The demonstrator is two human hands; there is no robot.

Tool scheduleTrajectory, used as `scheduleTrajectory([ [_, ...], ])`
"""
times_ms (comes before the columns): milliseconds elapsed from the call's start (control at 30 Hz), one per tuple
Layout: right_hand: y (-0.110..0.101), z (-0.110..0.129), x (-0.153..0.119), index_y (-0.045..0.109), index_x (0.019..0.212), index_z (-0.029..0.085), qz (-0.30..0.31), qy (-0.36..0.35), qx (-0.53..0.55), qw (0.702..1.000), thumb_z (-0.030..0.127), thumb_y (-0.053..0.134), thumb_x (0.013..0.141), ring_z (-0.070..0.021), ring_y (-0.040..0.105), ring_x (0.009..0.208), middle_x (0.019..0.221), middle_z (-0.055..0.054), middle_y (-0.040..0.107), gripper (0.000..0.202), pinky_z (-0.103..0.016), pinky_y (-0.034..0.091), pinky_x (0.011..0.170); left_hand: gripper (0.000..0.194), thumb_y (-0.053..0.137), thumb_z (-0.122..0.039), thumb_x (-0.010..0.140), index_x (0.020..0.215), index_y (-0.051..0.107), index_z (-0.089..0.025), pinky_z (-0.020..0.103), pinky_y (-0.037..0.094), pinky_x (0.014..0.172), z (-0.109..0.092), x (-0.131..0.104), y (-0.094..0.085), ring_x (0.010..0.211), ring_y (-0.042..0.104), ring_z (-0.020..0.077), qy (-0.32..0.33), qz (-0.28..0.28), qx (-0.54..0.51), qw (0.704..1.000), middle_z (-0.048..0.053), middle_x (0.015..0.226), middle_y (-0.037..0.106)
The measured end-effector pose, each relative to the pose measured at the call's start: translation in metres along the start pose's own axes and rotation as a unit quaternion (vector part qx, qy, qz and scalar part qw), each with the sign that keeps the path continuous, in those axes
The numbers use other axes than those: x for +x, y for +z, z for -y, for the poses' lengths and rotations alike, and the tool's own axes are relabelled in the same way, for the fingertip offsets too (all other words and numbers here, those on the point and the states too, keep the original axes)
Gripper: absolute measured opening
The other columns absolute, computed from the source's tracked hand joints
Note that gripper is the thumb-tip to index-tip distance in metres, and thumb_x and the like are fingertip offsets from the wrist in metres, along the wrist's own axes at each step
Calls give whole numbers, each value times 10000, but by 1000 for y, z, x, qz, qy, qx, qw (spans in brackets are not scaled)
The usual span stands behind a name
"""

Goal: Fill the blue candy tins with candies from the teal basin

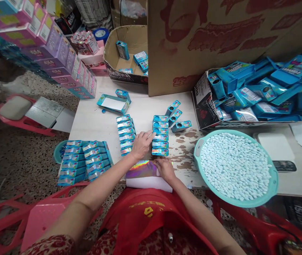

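Note:
A column of upright small blue boxes stands at the middle of the table. The rear ones show round blue openings on top; those nearer me have shiny strips over theirs. My left hand reaches to this column's left side, fingers stretched out, fingertips touching a box top. My right hand lies at the near end of the column, fingers bent over the upper right edge of a shiny rainbow sticker sheet. The sheet lies at the table's front edge. Another column of blue boxes stands left of my left hand.
Three loose blue boxes sit behind right. A shallow blue tray lies at the back. On the right are a turquoise basin of pale candies and a carton of blue boxes. More box rows stand front left.

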State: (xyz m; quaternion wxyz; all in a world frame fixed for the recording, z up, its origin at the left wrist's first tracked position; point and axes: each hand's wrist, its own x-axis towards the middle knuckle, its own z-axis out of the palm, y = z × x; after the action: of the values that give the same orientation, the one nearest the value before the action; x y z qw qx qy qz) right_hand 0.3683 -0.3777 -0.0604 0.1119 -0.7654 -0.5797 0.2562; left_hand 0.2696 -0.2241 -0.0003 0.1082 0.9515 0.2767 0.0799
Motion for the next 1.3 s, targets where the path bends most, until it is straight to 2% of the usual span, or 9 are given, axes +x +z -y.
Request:
scheduleTrajectory([
  [100, 2, -6, -1, 699, 975, 240, -8, -16, 2, 1000, 246, 539, 911, -209, 606, 903, 915, -26, 714, 172, -299, 374, 775, 367, 310, -129, 909, 1142, 591, -168, 339, 434, 844, -13, -44, 8, 979, 544, 194, -6, -30, -65, 997, 103, 1075, 633],
  [200, 5, -11, -2, 698, 969, 252, -21, -36, 0, 999, 247, 513, 924, -194, 604, 874, 887, -20, 709, 190, -287, 375, 753, 314, 378, -203, 913, 1143, 587, -163, 367, 429, 850, -32, -80, 21, 978, 554, 215, -61, 71, -80, 992, 104, 1039, 644],
  [300, 9, -15, -4, 694, 988, 249, -47, -52, -14, 997, 268, 503, 930, -198, 592, 860, 867, -34, 701, 201, -294, 375, 748, 309, 409, -276, 912, 1141, 593, -180, 425, 376, 921, -41, -84, 33, 1075, 533, 252, -155, 202, -85, 963, 115, 1130, 624],
  [400, 14, -16, -10, 683, 1042, 235, -81, -60, -41, 994, 274, 504, 927, -223, 567, 880, 924, -70, 690, 216, -325, 368, 773, 282, 389, -275, 917, 958, 658, -199, 384, 372, 909, -38, -66, 41, 1004, 581, 223, -180, 260, -112, 942, 81, 1011, 673],
  [633, 23, -10, -32, 585, 1220, 186, -122, -68, -91, 986, 204, 450, 940, -254, 488, 1135, 1203, -110, 614, 312, -375, 303, 933, 284, 406, -295, 886, 915, 668, -190, 339, 395, 837, -36, -45, 47, 962, 617, 231, -230, 282, -137, 921, 99, 969, 697],
  [1000, 16, -8, -41, 513, 1303, 164, -78, -48, -126, 988, 153, 421, 918, -299, 378, 1277, 1358, -126, 499, 396, -428, 242, 1014, 298, 422, -293, 864, 917, 692, -182, 285, 412, 769, -43, -38, 45, 939, 626, 213, -231, 290, -181, 911, 84, 986, 705],
  [1133, 13, -2, -45, 606, 1135, 172, -120, -49, -46, 991, 155, 455, 904, -272, 462, 1178, 1242, -112, 590, 277, -404, 284, 978, 299, 425, -276, 862, 950, 698, -190, 307, 409, 805, -42, -37, 48, 937, 623, 219, -231, 274, -170, 918, 84, 968, 707],
  [1200, 7, 2, -49, 635, 950, 176, -153, -27, 16, 988, 216, 484, 908, -250, 541, 1017, 1048, -106, 662, 161, -369, 347, 895, 289, 430, -245, 859, 941, 704, -201, 328, 392, 851, -41, -38, 51, 964, 611, 224, -222, 257, -160, 927, 80, 965, 704],
  [1300, -11, 8, -56, 589, 810, 188, -186, 0, 58, 981, 272, 476, 919, -208, 562, 792, 794, -73, 647, 178, -320, 397, 752, 292, 426, -229, 869, 928, 710, -198, 386, 363, 904, -40, -41, 57, 1009, 581, 252, -205, 220, -141, 943, 98, 994, 685],
])
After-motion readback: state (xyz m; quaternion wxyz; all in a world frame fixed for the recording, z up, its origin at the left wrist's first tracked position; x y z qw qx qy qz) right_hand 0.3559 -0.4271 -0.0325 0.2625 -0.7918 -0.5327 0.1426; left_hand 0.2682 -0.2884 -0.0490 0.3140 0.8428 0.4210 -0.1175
